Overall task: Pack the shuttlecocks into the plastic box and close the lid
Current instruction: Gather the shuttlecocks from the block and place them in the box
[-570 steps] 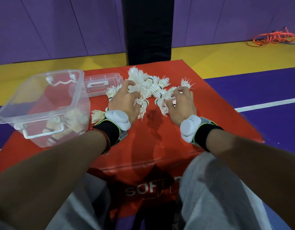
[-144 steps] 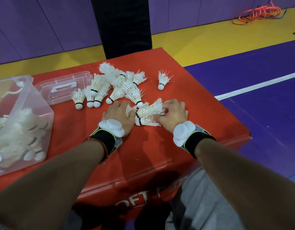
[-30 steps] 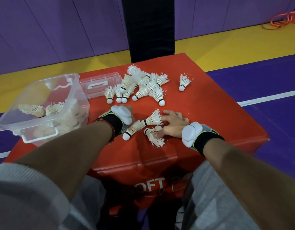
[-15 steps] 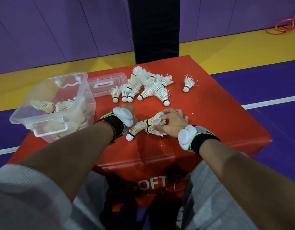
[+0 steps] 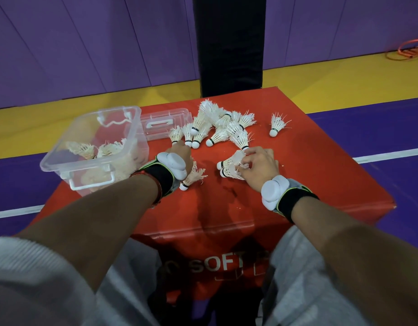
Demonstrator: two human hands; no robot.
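Both bare forearms are stretched over the red block (image 5: 297,191), with the wrists strapped in black bands. The right hand (image 5: 259,163) is curled round two shuttlecocks (image 5: 231,167) at mid-block. The left hand (image 5: 185,152) is held palm-down, its fingers hidden.

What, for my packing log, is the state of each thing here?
plastic box: open, partly filled with shuttlecocks.
lid: off, lying flat behind the box.
shuttlecock pile: loose on the red block, unpacked.
lone shuttlecock: lying apart at the right, unpacked.
left hand: holds the held shuttlecock under the palm.
right hand: fingers pinch two shuttlecocks by their feathers.
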